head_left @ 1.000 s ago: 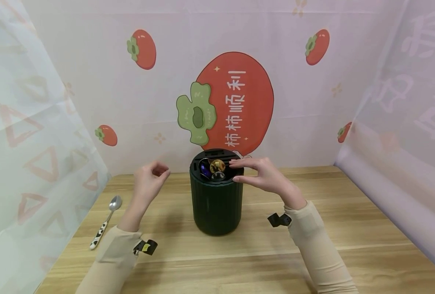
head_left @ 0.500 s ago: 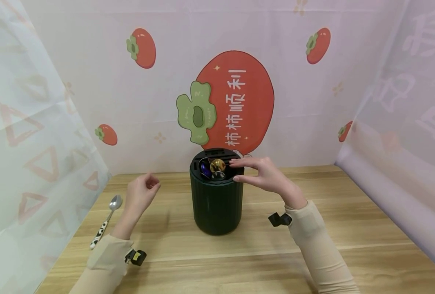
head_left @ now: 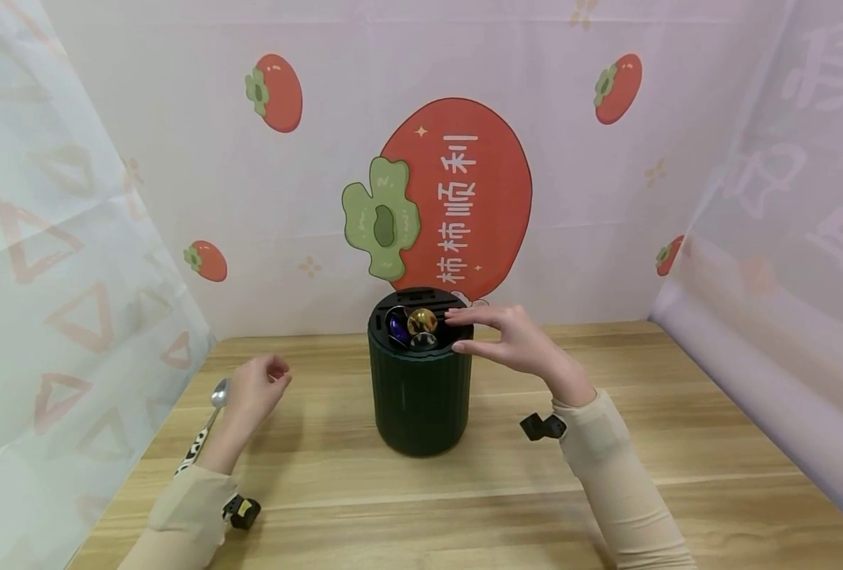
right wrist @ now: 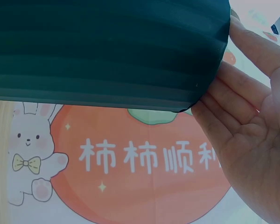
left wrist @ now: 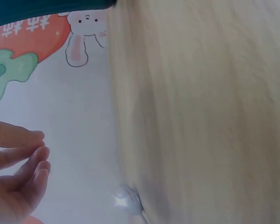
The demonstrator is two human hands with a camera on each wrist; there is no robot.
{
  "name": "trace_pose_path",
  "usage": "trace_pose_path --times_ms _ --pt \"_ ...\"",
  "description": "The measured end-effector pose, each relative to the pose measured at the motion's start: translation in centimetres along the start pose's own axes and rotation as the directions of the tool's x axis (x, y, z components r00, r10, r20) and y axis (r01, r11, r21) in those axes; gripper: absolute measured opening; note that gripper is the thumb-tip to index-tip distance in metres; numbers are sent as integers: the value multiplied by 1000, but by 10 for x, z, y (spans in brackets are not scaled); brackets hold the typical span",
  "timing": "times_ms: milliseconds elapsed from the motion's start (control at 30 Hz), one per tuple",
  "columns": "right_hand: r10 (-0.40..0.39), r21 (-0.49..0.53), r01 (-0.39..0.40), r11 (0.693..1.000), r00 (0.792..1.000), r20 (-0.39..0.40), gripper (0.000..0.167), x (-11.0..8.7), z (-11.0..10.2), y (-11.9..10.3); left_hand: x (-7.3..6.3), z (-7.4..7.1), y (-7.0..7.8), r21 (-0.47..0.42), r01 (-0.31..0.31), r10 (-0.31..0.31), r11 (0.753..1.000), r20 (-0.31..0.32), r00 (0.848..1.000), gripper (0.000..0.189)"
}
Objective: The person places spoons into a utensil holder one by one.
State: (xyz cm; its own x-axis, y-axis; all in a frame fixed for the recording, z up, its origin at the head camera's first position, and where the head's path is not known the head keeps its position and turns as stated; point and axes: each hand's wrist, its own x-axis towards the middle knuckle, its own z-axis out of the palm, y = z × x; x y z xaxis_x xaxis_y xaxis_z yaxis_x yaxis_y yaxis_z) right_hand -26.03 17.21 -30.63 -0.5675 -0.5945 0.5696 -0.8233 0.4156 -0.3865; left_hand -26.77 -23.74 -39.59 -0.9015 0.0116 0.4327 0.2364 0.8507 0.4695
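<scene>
A dark green ribbed cylindrical holder [head_left: 421, 400] with a black slotted top stands upright on the table. Shiny rounded things show in its top: a blue one [head_left: 397, 326], an amber one [head_left: 422, 321] and a clear dark one [head_left: 423, 341]. At the holder's right rim rests my right hand [head_left: 510, 340], its fingers and thumb nearly straight. My left hand [head_left: 250, 389] hovers at the left, fingers loosely bent, with nothing visible between them. Beside and partly behind that forearm lies a metal spoon [head_left: 219, 393] with a black-and-white patterned handle [head_left: 193, 451].
The wooden table [head_left: 393, 514] is bounded at the back by a white cloth [head_left: 307, 198] printed with persimmons. More printed cloth hangs at the left and right sides. A small black wrist device [head_left: 542, 427] sits at each cuff.
My left hand has moved left and a little toward me, from near the holder to beside the spoon, and now partly covers it. The right hand has kept its place at the rim.
</scene>
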Motion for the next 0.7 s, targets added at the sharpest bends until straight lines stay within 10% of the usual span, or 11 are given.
trace_pose_path --times_ms 700 --pt "-1 13 1 1000 1000 -3 37 0 0 -1 -16 -10 -39 92 85 -94 992 104 990 10"
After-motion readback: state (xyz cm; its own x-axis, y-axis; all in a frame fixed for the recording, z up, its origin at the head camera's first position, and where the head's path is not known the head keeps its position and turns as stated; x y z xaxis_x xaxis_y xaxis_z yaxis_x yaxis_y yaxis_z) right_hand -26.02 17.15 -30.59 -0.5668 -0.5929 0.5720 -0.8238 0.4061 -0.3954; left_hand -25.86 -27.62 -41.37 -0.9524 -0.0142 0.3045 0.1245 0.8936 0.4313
